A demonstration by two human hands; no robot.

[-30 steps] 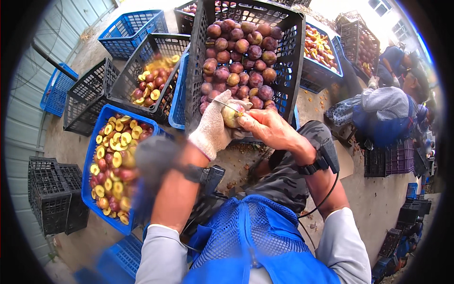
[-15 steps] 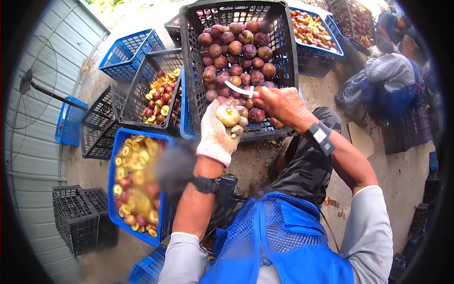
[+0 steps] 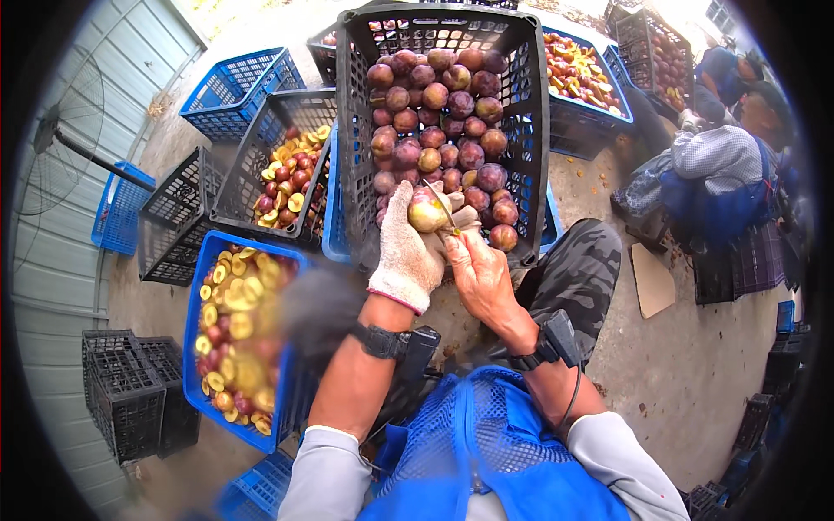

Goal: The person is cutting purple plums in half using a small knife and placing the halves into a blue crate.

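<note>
Your left hand (image 3: 408,256), gloved, is closed around one plum (image 3: 427,210), held just over the near rim of the black crate (image 3: 530,104) of whole plums. Right hand (image 3: 479,276) is bare, gripping a small knife (image 3: 445,211) with the blade lying across the plum's right side.

To do the cut well, I'd say:
- keep gloved fingers behind the blade line, thumb off the cut path
- turn the plum with the left hand, hold the knife steady, let the blade follow the pit
- keep the right wrist low, short strokes, the bare hand has no protection
- work over the crate rim so drips and slips land in the fruit, not on your leg

Blue crate (image 3: 198,286) of cut halves sits low on your left, a second black crate (image 3: 248,156) of halves beyond it. Another person (image 3: 725,165) crouches well off to the right, clear of your hands
</note>
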